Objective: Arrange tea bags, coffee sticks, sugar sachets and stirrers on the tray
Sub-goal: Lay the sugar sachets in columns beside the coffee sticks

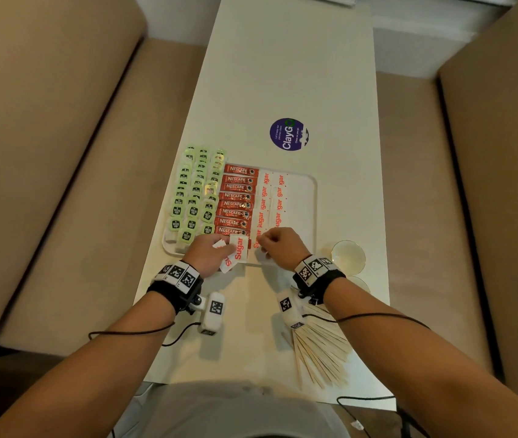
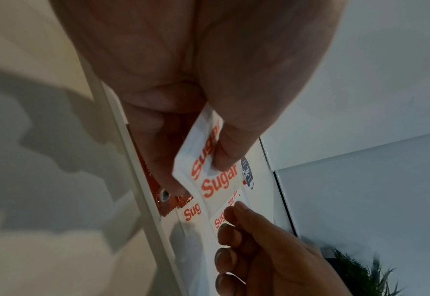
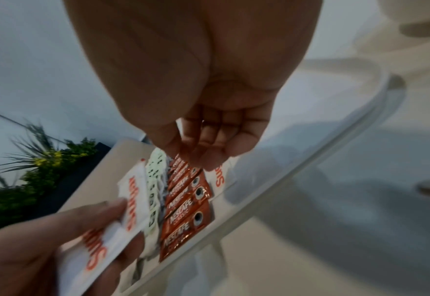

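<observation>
Left hand gripping sugar sachets, right hand seemingly pinching one over tray

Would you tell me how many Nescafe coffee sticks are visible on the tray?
8 coffee sticks, stacked in one column on the tray, between the tea bags and sugar sachets; the left hand may hide more at the near end.

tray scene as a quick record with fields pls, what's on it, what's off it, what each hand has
tray: white, on the table
on tray: green tea bags at left, Nescafe sticks in the middle, sugar sachets to their right
off tray: wooden stirrers fanned on the table near the person
left hand: holds several held sachets
right hand: fingers curled at a sachet on the tray's near edge; pinch unclear
bare part: tray's right side
</observation>
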A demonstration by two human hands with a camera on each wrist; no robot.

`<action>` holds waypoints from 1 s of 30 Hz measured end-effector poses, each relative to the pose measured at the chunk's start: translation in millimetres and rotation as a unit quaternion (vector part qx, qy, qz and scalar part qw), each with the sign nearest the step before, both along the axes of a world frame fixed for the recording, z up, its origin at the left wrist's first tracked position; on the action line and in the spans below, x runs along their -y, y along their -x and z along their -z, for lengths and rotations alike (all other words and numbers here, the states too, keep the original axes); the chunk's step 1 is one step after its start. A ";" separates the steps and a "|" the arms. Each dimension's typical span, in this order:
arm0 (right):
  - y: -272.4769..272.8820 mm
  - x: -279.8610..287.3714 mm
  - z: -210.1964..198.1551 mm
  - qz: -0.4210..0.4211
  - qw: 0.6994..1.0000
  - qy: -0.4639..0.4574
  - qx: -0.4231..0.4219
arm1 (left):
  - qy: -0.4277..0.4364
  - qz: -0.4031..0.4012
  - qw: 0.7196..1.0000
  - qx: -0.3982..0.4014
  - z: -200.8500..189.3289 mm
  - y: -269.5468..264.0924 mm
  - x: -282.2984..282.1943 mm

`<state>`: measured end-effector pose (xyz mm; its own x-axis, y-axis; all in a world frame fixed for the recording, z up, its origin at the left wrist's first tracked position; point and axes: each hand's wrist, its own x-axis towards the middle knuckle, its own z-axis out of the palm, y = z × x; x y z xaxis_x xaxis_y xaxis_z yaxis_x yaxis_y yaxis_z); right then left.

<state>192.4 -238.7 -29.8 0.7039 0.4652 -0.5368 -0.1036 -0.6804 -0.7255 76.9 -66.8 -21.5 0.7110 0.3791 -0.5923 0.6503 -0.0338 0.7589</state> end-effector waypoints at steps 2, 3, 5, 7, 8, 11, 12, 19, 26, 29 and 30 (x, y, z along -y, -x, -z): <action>5.1 5.3 -2.5 -0.026 0.999 -0.021 -0.009 | -0.004 0.005 1.000 0.009 0.1 -1.1 1.9; 7.5 7.6 -3.5 -0.038 0.999 -0.031 -0.011 | -0.005 0.009 1.000 0.010 -0.2 -1.6 3.2; 12.5 10.3 -4.7 -0.050 0.997 -0.050 -0.016 | -0.006 0.016 1.000 0.016 -1.4 -3.2 5.8; 17.8 11.8 -5.5 -0.049 0.997 -0.062 -0.014 | -0.009 0.029 0.999 0.021 -3.6 -4.1 8.6; 20.1 12.1 -5.8 -0.045 0.997 -0.067 -0.012 | -0.009 0.036 0.999 0.022 -3.9 -4.3 9.6; 22.6 13.7 -4.2 -0.024 0.996 -0.080 -0.011 | 0.010 0.057 0.998 0.020 -3.4 -3.3 11.6; 22.5 14.1 -4.0 -0.018 0.996 -0.085 -0.010 | 0.019 0.064 0.998 0.017 -3.3 -2.5 12.0; 12.7 17.4 -11.7 -0.011 0.995 -0.102 -0.016 | 0.032 0.076 0.996 0.015 -1.9 -1.5 14.7; 4.3 27.0 -8.8 -0.079 0.996 -0.038 -0.017 | 0.028 0.075 0.997 0.017 -4.1 -7.3 20.0; -5.6 31.3 -9.9 -0.072 0.997 -0.016 -0.003 | 0.011 0.072 0.997 0.018 -2.3 -6.3 19.8; -10.9 32.1 -10.0 -0.066 0.998 -0.005 -0.001 | 0.010 0.073 0.997 0.015 -2.3 -6.1 19.4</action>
<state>203.3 -270.9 -19.8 0.6350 0.5600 -0.5322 -0.0140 -0.6803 -0.7328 83.1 -86.3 -19.2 0.7750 0.2586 -0.5766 0.6167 -0.1103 0.7794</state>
